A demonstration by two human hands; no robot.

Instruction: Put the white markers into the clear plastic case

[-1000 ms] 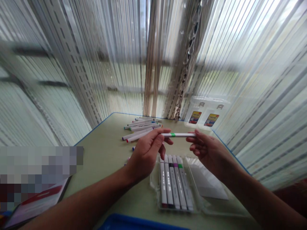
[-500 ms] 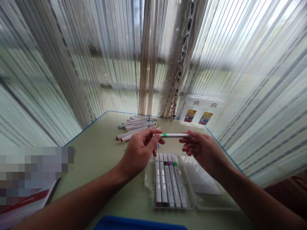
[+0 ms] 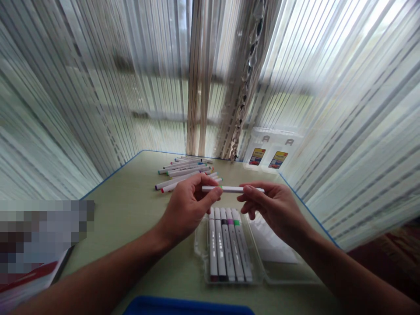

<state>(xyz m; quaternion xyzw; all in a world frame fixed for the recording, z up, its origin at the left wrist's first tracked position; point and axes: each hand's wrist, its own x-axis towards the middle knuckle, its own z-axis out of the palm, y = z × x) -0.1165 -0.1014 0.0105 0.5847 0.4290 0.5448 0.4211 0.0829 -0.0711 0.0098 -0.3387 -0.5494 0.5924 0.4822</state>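
Note:
I hold a white marker with a green band [image 3: 231,189] level above the table, one end in each hand. My left hand [image 3: 187,208] pinches its left end between thumb and fingers. My right hand [image 3: 272,205] pinches the right end. Directly below lies an open clear plastic case [image 3: 201,245] with several grey markers [image 3: 226,245] side by side in its left half. The case's right half [image 3: 274,245] holds no markers.
Several loose markers [image 3: 185,173] lie in a row at the far side of the green table [image 3: 131,210]. Two clear packs with yellow labels [image 3: 271,153] lean against the curtain at the back right. A blue edge [image 3: 187,306] shows at the bottom, a red-and-white booklet [image 3: 29,282] at the left.
Both hands have come down a little with the marker, closer to the case. My fingers have slid inward so more of the marker's right end sticks out past my right hand.

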